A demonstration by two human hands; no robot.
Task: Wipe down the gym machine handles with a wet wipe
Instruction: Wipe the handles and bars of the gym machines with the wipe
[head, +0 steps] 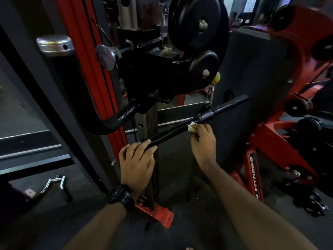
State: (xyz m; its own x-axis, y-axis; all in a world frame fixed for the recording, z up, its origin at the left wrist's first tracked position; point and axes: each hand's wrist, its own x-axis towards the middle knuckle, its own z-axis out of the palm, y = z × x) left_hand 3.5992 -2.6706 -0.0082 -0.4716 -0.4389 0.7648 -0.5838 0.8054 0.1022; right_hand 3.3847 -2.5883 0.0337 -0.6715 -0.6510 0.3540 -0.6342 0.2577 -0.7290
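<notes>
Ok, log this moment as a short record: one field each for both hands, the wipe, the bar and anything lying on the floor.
left hand: grips the near end of the bar
right hand: pinches the wet wipe
wet wipe: white, crumpled, held against the bar next to its centre swivel
bar: black, straight, tilted, hung by a chain below the pulley block
watch: black, on the left wrist
floor: chrome handle attachment lying at the left

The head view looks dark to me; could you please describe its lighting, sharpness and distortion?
Head view: dim, dark corners; wide-angle distortion bends the edges; bar and wet wipe are fairly sharp; background beyond the pulley is soft; glare on the chrome cap.
</notes>
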